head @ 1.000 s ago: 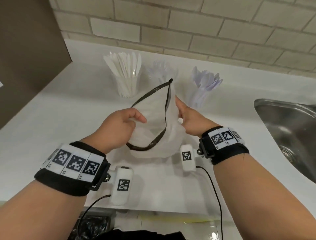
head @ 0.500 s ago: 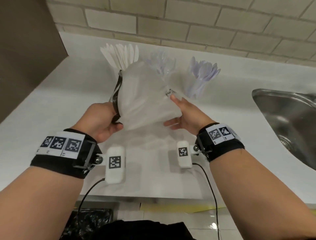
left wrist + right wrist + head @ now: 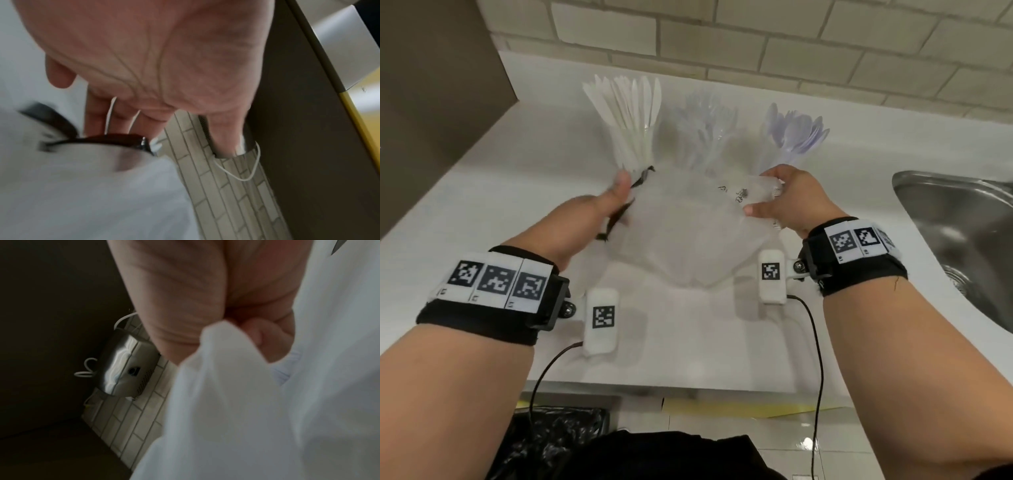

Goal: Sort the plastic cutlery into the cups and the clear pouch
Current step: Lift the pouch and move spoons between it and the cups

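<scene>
- We hold the clear pouch [image 3: 688,233] with both hands above the white counter [image 3: 482,192], stretched between them, just in front of the row of cups.
- Our left hand [image 3: 585,219] grips the pouch at its dark-zippered edge [image 3: 619,212]; in the left wrist view the fingers [image 3: 115,120] run down to the black zipper strip [image 3: 98,141] and the thumb [image 3: 226,129] stands apart from them, so the hold is a pinch on that edge. The picture is blurred there.
- Our right hand [image 3: 791,202] clasps the opposite end of the pouch; the right wrist view shows thumb and curled fingers [image 3: 267,340] closed narrowly on a fold of the clear film [image 3: 236,402].
- Behind the pouch, the cup of white knives [image 3: 630,116] stands on the side of our left hand, and its lower part is covered by the pouch edge.
- The cup of clear forks [image 3: 705,123] stands directly behind the pouch's middle.
- The cup of pale purple spoons [image 3: 794,133] stands behind our right hand.
- The steel sink [image 3: 962,240] lies well off to the pouch's right.
- A tiled wall [image 3: 756,44] rises behind the cups, beyond the pouch.
- Whether anything lies inside the pouch we cannot tell.
</scene>
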